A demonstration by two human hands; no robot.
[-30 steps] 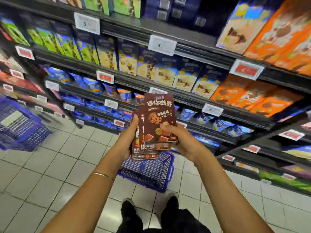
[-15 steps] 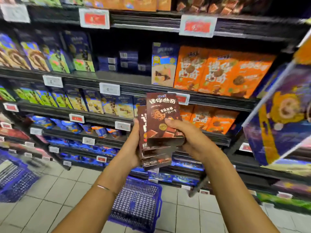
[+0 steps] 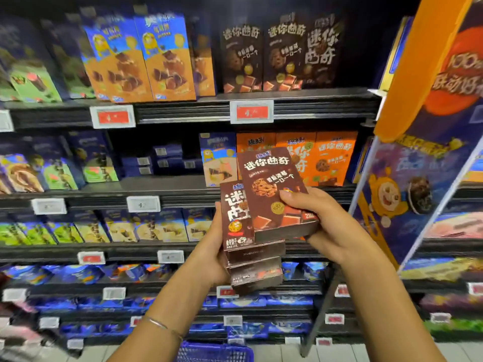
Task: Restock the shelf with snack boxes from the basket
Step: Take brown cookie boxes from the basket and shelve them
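The left hand (image 3: 210,248) grips a stack of brown snack boxes (image 3: 254,267), fingers curled round its left side. The right hand (image 3: 332,228) pinches the top box (image 3: 269,186), thumb pressed on its front. Both are held before the shelf (image 3: 170,185), above the near basket (image 3: 214,351).

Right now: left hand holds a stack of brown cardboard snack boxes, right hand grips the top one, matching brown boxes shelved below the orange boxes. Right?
No. Head view shows the matching brown boxes shelved above the orange boxes, not below. Left hand does hold the stack of brown cardboard snack boxes; right hand grips the top box.
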